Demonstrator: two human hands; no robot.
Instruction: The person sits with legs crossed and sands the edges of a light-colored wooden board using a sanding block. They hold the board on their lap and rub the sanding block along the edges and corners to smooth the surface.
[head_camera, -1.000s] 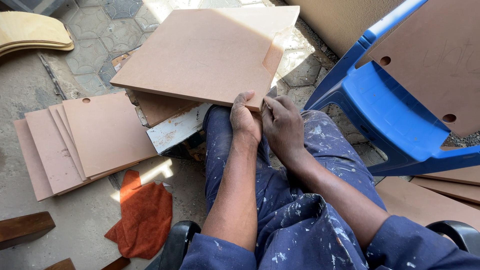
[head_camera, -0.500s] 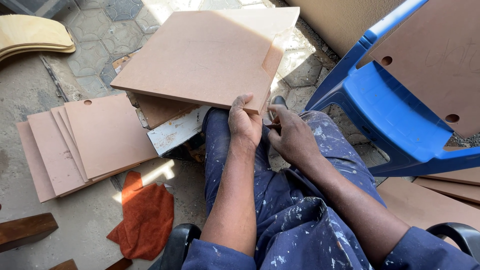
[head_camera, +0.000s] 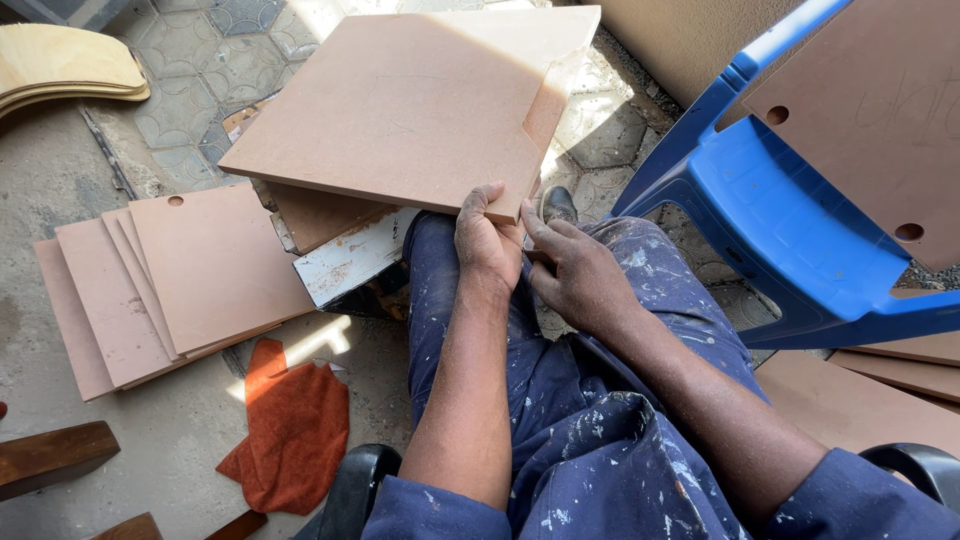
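Head view: left hand (head_camera: 487, 238) curls its fingers over the near edge of a brown fibreboard panel (head_camera: 400, 105) propped above the knees; right hand (head_camera: 575, 270), loosely open, rests beside it on the thigh.

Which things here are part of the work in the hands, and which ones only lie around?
In use:
left hand, gripping the board's near edge
right hand, beside it
board

Lying about:
stack of panels
orange cloth
blue chair
curved plywood
wood blocks
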